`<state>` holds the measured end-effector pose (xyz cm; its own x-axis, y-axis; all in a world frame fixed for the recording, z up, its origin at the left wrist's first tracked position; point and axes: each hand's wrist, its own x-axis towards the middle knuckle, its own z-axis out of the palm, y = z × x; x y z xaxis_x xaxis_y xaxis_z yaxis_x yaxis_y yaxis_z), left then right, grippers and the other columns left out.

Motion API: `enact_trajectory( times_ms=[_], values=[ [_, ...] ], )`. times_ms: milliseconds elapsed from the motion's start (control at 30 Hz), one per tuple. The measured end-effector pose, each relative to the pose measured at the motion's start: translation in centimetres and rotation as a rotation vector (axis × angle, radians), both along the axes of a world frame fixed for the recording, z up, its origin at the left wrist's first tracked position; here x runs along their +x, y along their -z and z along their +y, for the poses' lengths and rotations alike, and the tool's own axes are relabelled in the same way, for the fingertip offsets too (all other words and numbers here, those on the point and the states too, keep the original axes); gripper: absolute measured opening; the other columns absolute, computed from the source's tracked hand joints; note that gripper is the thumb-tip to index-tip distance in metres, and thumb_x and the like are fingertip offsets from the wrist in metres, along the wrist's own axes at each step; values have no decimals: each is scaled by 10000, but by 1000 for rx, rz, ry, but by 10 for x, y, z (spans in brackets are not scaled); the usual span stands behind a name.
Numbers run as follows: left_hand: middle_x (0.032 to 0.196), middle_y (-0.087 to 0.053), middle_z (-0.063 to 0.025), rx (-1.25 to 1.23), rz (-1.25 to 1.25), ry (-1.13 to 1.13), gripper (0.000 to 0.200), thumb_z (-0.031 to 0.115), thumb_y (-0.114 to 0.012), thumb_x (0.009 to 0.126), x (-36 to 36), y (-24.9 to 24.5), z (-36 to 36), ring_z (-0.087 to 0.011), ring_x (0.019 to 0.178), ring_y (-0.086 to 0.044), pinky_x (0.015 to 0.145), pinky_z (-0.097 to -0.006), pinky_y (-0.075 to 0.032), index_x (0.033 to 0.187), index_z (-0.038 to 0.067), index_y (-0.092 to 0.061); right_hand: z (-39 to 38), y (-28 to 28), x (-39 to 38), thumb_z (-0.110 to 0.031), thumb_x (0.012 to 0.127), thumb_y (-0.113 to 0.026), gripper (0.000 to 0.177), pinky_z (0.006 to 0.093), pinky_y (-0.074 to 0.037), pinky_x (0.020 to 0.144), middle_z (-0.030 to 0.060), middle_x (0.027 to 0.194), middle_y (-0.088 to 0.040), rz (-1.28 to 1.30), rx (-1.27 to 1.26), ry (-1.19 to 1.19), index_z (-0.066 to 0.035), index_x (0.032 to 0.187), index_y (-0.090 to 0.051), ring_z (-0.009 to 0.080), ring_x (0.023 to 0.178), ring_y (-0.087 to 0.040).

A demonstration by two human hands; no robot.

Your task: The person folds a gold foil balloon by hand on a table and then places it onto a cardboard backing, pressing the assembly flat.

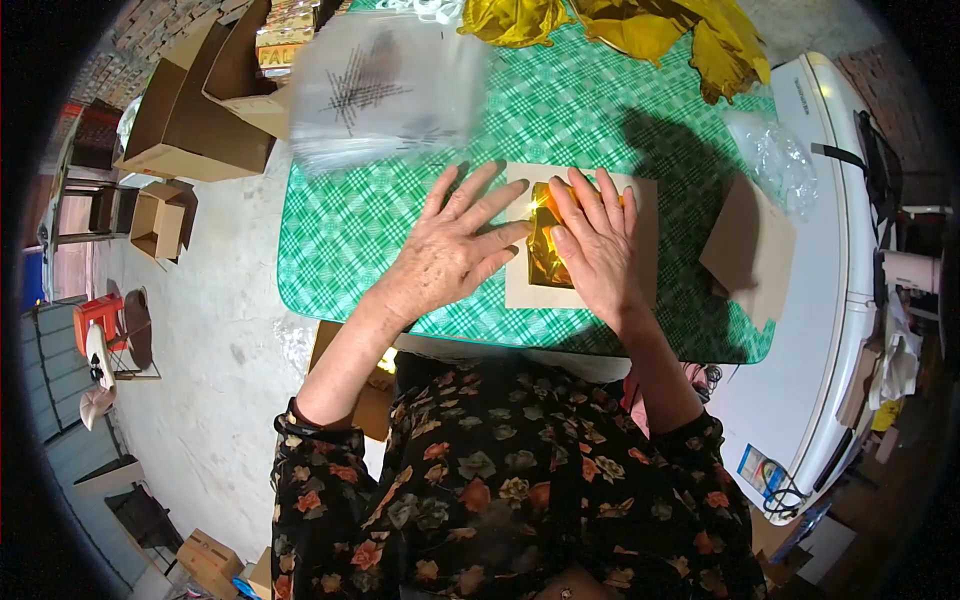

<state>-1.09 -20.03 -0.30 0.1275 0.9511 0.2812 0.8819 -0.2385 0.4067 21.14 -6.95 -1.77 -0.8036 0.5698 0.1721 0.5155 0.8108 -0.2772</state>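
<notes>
Your left hand (450,255) and right hand (597,250) lie flat, side by side, at the near edge of a table covered with a green checked tablecloth (560,110). Both hands are open with the fingers stretched out and gripping nothing.

The right hand presses palm-down on a small piece of gold foil (543,262), which lies on a pale beige card (645,215) straight in front of you. It covers most of the foil, and only the left part shows, catching the light. The left hand rests mostly on the cloth just beside the card, fingers spread. Its forefinger and thumb reach over the card's left edge, and the thumb tip is at the foil. A dark band (300,422) circles the left wrist above a floral sleeve (330,480).

Farther up the table, a blurred stack of clear printed sheets (385,90) sits to the left. Crumpled yellow foil (650,30) is heaped along the far edge. To the right of the card, a brown piece of cardboard (750,250) hangs over the table's side, with loose clear plastic (775,160) just beyond it. A white appliance (800,400) stands against the table on the right. On the floor to the left are open cardboard boxes (195,120).
</notes>
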Motion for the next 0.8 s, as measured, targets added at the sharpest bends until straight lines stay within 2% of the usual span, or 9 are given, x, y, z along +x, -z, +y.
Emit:
enact_trajectory(
  times_ms=[333,567,667,800],
  values=[
    [1719,-412,-80,-15,55,11,382,355,-687,1009,4,-1,1,-364,1634,-272,1341,-610,-171,1359,217,-750,0,5,-1,-469,1016,-651,721,671,-140,1283,150,1690,-398,0,39,-29,-139,1632,-472,439,1578,-267],
    [1718,-402,-97,-26,28,30,364,403,-627,1051,6,1,5,-395,1637,-247,1343,-615,-149,1343,225,-751,-1,3,-1,-582,899,-753,904,695,-150,1275,159,1678,-405,-10,69,-55,-129,1629,-472,450,1579,-263],
    [1718,-399,-104,-14,-17,26,335,400,-620,1068,4,2,4,-410,1634,-247,1343,-612,-136,1293,216,-786,-2,3,-1,-618,855,-780,956,701,-152,1272,157,1676,-406,-18,77,-56,-129,1620,-481,450,1576,-266],
    [1669,-455,-126,-8,-204,-95,260,347,-686,1036,15,1,10,-422,1617,-275,1328,-620,-149,1159,177,-839,-2,3,-1,-633,829,-794,975,701,-155,1271,155,1673,-407,-25,84,-54,-137,1611,-489,449,1572,-270]
  ],
)
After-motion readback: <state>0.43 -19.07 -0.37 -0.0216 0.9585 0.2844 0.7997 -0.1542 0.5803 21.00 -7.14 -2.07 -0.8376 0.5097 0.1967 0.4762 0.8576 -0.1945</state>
